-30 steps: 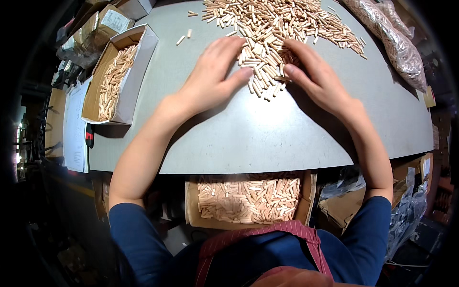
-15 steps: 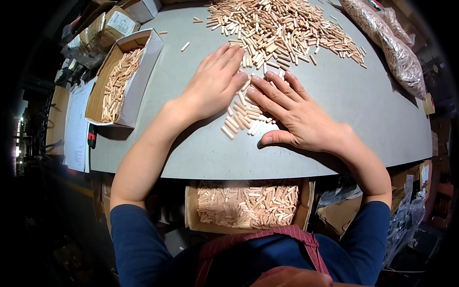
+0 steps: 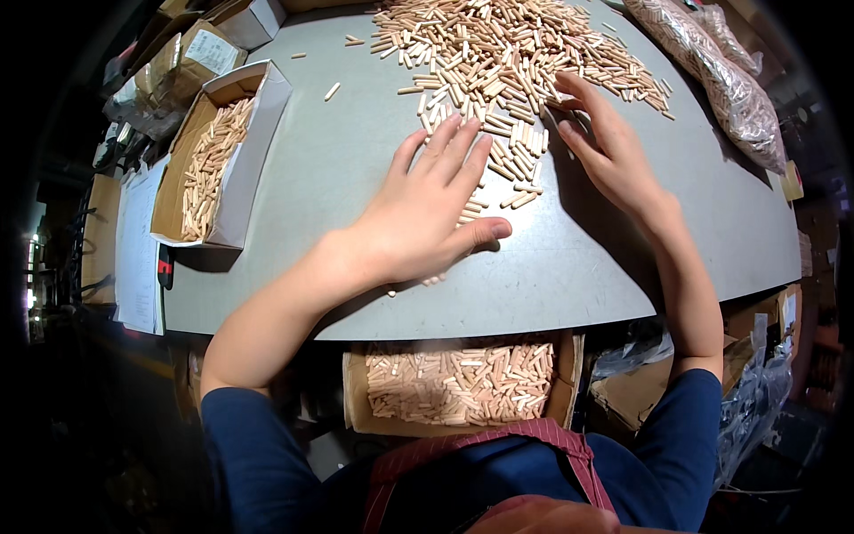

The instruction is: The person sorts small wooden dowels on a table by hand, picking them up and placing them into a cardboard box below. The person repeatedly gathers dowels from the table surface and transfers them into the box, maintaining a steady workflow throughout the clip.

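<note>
A large pile of short wooden dowel pins (image 3: 507, 53) covers the far middle of the grey table (image 3: 587, 267). Over a loose spread of dowels in front of the pile lies my left hand (image 3: 425, 200), palm down with its fingers spread; some dowels under it are hidden. My right hand (image 3: 600, 142) is raised at the pile's near right edge, its fingers curved and apart, with no dowel visible in it. Between the two hands a thin layer of dowels (image 3: 514, 160) rests on the tabletop. A few more dowels show by my left wrist.
An open carton of dowels (image 3: 218, 165) stands at the left, beside papers (image 3: 138, 249) and a red-and-black tool (image 3: 165, 267). Below the table's near edge sits another box full of dowels (image 3: 463, 383). A clear bag of dowels (image 3: 712, 80) lies at the far right.
My right hand has lifted off the spread dowels and moved away to the right, up to the pile's edge. My left hand has moved nearer and rightward, over dowels.
</note>
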The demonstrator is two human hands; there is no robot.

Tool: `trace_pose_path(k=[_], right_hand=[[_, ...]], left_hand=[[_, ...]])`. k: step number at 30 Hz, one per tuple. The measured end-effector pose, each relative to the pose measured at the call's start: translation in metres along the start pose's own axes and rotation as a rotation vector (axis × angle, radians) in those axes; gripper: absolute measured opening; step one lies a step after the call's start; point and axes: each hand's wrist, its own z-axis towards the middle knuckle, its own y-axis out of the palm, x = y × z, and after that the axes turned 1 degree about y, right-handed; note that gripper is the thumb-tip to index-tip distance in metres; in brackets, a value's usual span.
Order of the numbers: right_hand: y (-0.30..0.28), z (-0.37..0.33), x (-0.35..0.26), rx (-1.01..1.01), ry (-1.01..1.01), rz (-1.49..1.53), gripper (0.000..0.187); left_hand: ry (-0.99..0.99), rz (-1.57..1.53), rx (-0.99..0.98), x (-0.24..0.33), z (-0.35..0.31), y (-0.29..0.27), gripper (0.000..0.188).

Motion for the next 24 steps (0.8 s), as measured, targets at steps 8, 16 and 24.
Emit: trace_pose_path(k=[8, 16, 24], right_hand=[[0.011, -0.008, -0.020, -0.242, -0.017, 0.177, 0.053], [0.014, -0.012, -0.046, -0.560, 0.101, 0.765, 0.068], [0.010, -0.014, -0.064, -0.366, 0.325, 1.047, 0.064]], left_hand=[[-0.113, -0.304, 0.285, -0.029, 0.012, -0.014, 0.061], [-0.218, -0.502, 0.424, -0.063, 0.013, -0.007, 0.055], [-0.157, -0.447, 0.342, -0.053, 0.015, -0.003, 0.047]])
